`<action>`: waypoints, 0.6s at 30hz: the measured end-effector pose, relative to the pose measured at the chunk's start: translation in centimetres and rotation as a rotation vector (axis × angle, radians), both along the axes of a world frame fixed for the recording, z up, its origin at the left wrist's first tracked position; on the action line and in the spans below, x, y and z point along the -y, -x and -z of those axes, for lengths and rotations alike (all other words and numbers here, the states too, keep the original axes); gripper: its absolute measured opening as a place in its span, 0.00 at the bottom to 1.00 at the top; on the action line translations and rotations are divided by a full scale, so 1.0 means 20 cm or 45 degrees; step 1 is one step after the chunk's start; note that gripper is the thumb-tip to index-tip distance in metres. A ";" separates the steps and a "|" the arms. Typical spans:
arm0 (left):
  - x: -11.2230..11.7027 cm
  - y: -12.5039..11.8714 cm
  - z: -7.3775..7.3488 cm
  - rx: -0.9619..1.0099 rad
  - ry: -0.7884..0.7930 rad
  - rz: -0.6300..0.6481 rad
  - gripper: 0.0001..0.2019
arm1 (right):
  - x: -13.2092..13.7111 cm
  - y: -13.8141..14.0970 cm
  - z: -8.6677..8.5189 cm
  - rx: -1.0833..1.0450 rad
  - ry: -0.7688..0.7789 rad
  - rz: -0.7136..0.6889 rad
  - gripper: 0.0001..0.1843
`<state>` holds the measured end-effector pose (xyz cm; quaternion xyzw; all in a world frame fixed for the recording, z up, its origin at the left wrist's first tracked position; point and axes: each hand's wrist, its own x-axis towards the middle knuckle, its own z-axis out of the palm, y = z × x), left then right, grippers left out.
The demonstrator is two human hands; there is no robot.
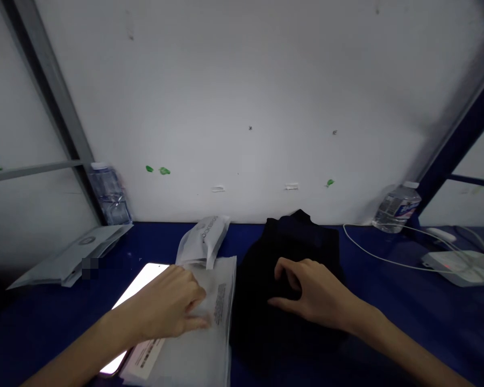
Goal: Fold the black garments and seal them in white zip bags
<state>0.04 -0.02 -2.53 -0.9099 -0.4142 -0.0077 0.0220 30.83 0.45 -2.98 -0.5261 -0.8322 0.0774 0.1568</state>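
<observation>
Head view. The black garment (298,236) at centre frame is near featureless in dim light. Its folds are unreadable and its near edge merges into the blue table (387,322). Right hand (310,295) lies on it, half open, fingers bent, tips in the cloth; whether it grips a fold, cannot tell. Left hand (173,303) rests on a white mailer bag (201,349) lying against the garment's left side, fingers loosely curled; pinch or mere press unclear. The bag is flat and translucent, with printed text and a label, its lower end cut off by the frame. Glowing panel (141,282) half hidden beneath it. Counts: one garment; two bags, the second a crumpled bag (204,239) behind; two bottles, left bottle (107,196) and right bottle (397,207).
</observation>
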 end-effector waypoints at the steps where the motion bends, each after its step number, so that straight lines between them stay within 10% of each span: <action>1: 0.00 0.00 0.00 -0.008 -0.017 0.026 0.26 | 0.00 0.00 0.01 0.011 0.017 -0.023 0.15; 8: -0.02 0.01 0.03 0.071 -0.219 0.178 0.34 | -0.02 -0.03 0.01 -0.202 0.010 -0.243 0.05; 18: -0.04 0.04 0.07 0.203 -0.399 0.197 0.35 | -0.04 -0.06 0.00 -0.423 -0.139 -0.075 0.02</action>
